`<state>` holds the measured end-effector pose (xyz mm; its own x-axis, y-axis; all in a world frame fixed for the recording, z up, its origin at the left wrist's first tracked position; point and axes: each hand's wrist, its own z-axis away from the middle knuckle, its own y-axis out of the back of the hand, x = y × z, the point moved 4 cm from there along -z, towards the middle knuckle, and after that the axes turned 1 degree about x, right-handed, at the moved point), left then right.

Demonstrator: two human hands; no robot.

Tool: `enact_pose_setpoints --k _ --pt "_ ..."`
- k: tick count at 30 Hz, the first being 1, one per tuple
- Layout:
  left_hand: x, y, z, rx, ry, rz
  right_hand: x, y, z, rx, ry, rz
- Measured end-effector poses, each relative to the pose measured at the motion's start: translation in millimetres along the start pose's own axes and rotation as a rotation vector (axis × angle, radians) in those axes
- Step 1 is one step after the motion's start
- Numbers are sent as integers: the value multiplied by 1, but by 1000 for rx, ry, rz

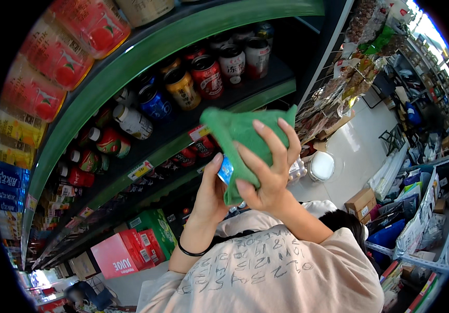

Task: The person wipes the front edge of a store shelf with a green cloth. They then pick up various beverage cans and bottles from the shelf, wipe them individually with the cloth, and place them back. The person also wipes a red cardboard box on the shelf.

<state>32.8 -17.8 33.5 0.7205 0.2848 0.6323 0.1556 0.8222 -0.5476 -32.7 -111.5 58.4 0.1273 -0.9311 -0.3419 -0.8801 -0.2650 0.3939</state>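
Note:
A green cloth (250, 130) hangs draped from my right hand (271, 167), whose bent fingers press it onto a thing that it mostly covers. Past the cloth's left edge shows a small blue piece (225, 170) of that thing; its kind is hidden. My left hand (213, 190), with a black band at the wrist, is closed around the same thing from the left. Both hands are raised in front of a shelf of drinks. Just beyond the cloth stand a red can (207, 76), a yellow can (181, 88) and a blue can (155, 101).
Green-edged shelves (177, 122) full of cans and bottles curve along the left. Red-and-pink cartons (128, 253) sit low down beside a green carton (154, 229). A white round stool or bin lid (322, 166) is on the floor to the right, near a cardboard box (360, 204) and packed racks.

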Motion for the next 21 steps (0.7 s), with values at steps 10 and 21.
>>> enact_pose_setpoints --k 10,21 --pt "-18 17 -19 -569 51 -190 77 5 12 127 -911 -884" --pt "-19 60 -26 -426 17 -153 168 -12 -55 255 -370 -31"
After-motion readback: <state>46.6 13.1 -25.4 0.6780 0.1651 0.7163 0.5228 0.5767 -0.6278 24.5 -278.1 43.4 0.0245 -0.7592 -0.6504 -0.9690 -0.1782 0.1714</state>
